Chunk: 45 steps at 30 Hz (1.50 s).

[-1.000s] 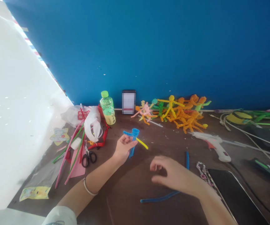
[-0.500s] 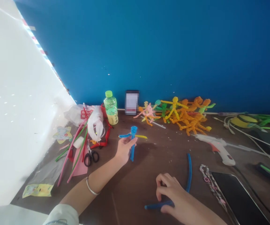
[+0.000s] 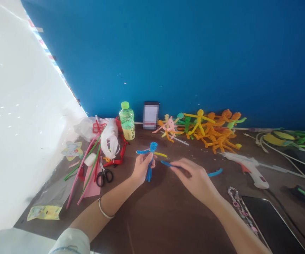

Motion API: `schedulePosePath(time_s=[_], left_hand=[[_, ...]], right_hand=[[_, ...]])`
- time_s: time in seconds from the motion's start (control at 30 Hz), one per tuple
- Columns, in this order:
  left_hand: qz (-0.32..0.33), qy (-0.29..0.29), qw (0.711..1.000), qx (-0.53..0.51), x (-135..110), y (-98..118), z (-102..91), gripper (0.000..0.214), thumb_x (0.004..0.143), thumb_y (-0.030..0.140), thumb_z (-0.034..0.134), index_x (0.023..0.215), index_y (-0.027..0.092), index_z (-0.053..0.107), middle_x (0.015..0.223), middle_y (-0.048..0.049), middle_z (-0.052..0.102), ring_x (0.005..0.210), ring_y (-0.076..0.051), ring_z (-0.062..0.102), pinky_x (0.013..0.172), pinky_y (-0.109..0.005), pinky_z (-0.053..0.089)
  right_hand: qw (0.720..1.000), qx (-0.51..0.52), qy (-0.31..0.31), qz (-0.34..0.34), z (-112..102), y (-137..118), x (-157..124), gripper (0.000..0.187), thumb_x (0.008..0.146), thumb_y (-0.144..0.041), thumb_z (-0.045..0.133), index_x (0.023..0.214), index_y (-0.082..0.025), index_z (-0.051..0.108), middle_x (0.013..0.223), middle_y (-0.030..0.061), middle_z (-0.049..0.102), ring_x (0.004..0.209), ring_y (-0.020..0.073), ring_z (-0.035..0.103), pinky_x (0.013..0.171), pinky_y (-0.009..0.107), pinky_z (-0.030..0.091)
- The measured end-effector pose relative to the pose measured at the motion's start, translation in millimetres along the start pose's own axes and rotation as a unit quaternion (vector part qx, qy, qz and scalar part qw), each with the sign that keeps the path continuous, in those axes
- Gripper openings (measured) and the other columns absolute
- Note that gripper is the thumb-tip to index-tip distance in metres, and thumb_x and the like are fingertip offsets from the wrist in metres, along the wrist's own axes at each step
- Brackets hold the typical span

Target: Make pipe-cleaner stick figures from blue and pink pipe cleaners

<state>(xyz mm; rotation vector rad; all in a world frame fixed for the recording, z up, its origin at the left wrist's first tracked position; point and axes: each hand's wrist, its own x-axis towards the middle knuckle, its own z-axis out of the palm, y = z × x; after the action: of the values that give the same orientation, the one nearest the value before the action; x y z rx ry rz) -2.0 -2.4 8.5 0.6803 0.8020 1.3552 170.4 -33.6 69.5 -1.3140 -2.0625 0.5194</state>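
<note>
My left hand (image 3: 142, 167) pinches a small blue pipe-cleaner figure (image 3: 154, 146) by its body, holding it upright above the table. One arm of the figure is wrapped in blue; the other is a bare yellow stem (image 3: 161, 154) pointing right. In my right hand (image 3: 193, 176), between thumb and fingers, is a loose blue pipe cleaner (image 3: 215, 173). Its front end reaches left, close to the yellow stem but apart from it, and its tail sticks out behind the hand to the right.
Finished pipe-cleaner figures (image 3: 216, 132) lie heaped at the back right. A glue gun (image 3: 253, 169) and a phone (image 3: 271, 224) rest on the right. Scissors (image 3: 105, 176), pink and green pipe cleaners (image 3: 82, 176) and a plastic bag (image 3: 109, 139) are on the left. A bottle (image 3: 127, 121) stands behind.
My right hand has picked up the blue pipe cleaner from the table and brought it up and left, near the figure. The left hand still holds the figure in about the same place.
</note>
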Motion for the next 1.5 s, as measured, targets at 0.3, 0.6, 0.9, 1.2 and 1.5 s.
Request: schedulePosePath(time_s=[0.3, 0.6, 0.9, 1.2, 1.5], left_hand=[[-0.007, -0.048, 0.998, 0.031, -3, 2, 1.2, 0.033, 0.068, 0.042, 0.064, 0.065, 0.012, 0.052, 0.058, 0.0008, 0.051, 0.039, -0.002, 0.034, 0.040, -0.020, 0.020], [-0.026, -0.061, 0.995, 0.080, -4, -3, -3.0, 0.040, 0.065, 0.048, 0.064, 0.052, 0.011, 0.054, 0.038, 0.0044, 0.039, 0.033, -0.002, 0.029, 0.038, -0.021, 0.018], [-0.049, -0.071, 0.991, 0.100, -7, 2, -3.5, 0.040, 0.065, 0.047, 0.064, 0.051, 0.011, 0.058, 0.029, 0.0052, 0.035, 0.027, -0.002, 0.027, 0.035, -0.021, 0.015], [-0.067, -0.097, 0.989, 0.091, -5, 1, -5.7, 0.038, 0.067, 0.044, 0.064, 0.051, 0.010, 0.059, 0.028, 0.0048, 0.035, 0.026, -0.003, 0.028, 0.033, -0.021, 0.014], [-0.072, -0.095, 0.988, 0.100, -5, 2, -5.9, 0.039, 0.066, 0.045, 0.064, 0.050, 0.009, 0.059, 0.027, 0.0052, 0.035, 0.026, -0.003, 0.027, 0.033, -0.020, 0.014]], right_hand=[[0.983, 0.137, 0.124, 0.009, 24, -1, 52, 0.023, 0.075, -0.038, 0.058, 0.087, -0.020, 0.064, 0.091, 0.0071, 0.062, 0.086, 0.0203, 0.058, 0.072, 0.032, 0.048], [0.928, 0.307, -0.089, 0.189, 19, 4, 63, 0.038, 0.064, -0.047, 0.067, 0.086, -0.016, 0.069, 0.067, 0.0023, 0.065, 0.059, 0.0131, 0.055, 0.054, 0.025, 0.042], [0.900, 0.365, -0.112, 0.210, 26, 7, 56, 0.032, 0.058, -0.041, 0.072, 0.077, -0.016, 0.066, 0.067, 0.0001, 0.062, 0.055, 0.0086, 0.048, 0.051, 0.022, 0.038], [0.857, 0.455, -0.137, 0.199, 18, 10, 53, 0.029, 0.063, -0.038, 0.069, 0.081, -0.016, 0.066, 0.064, 0.0003, 0.057, 0.052, 0.0071, 0.042, 0.049, 0.022, 0.036], [0.894, 0.380, -0.137, 0.195, 10, 11, 55, 0.027, 0.060, -0.036, 0.071, 0.078, -0.017, 0.064, 0.068, 0.0018, 0.060, 0.054, 0.0091, 0.046, 0.050, 0.023, 0.038]])
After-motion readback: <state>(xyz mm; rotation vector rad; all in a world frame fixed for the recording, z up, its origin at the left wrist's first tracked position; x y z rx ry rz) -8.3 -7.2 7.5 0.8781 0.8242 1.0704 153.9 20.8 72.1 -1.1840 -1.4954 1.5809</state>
